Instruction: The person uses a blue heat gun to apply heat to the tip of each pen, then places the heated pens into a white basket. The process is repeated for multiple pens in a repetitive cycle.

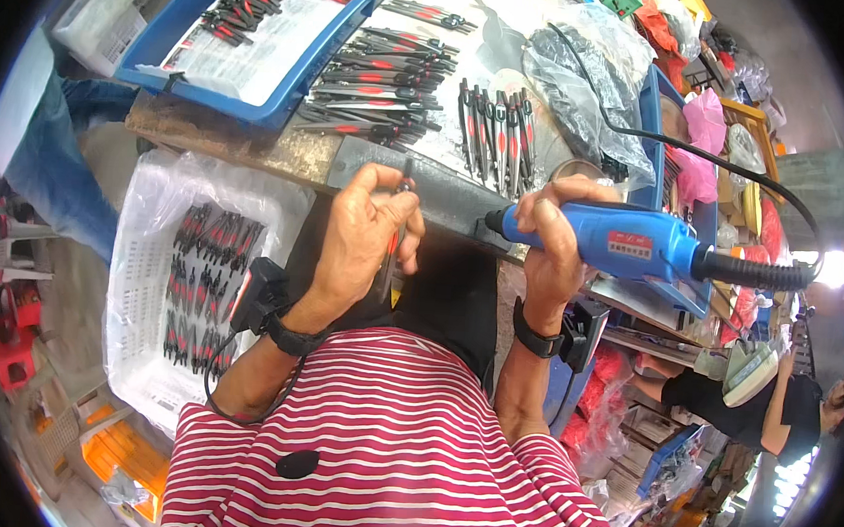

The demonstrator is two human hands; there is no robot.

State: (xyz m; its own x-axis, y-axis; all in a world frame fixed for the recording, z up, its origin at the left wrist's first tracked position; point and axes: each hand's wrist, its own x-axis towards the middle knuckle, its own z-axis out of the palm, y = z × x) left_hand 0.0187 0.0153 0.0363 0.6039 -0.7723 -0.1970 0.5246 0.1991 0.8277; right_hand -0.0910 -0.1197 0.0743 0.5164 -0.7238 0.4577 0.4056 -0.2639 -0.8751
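Near the table's front edge, my left hand (pixel 361 236) pinches a slim black-and-red drawing compass (pixel 390 247), held roughly upright; the fingers cover part of it. My right hand (pixel 557 238) is wrapped round a blue electric screwdriver (pixel 636 242), whose black nose points left toward the compass but stays apart from it. A black cable runs from its right end. Beyond my hands, a pile of similar compasses (pixel 380 82) lies on the table (pixel 459 58). A smaller row of compasses (pixel 496 133) sits just beyond the screwdriver's nose.
A blue tray (pixel 257 110) with more compasses stands at the far left. Left of my lap, a white crate (pixel 139 314) holds rows of compasses. Clear plastic bags (pixel 588 71) and a blue bin (pixel 656 99) are at the far right. Another person (pixel 722 407) is at the right.
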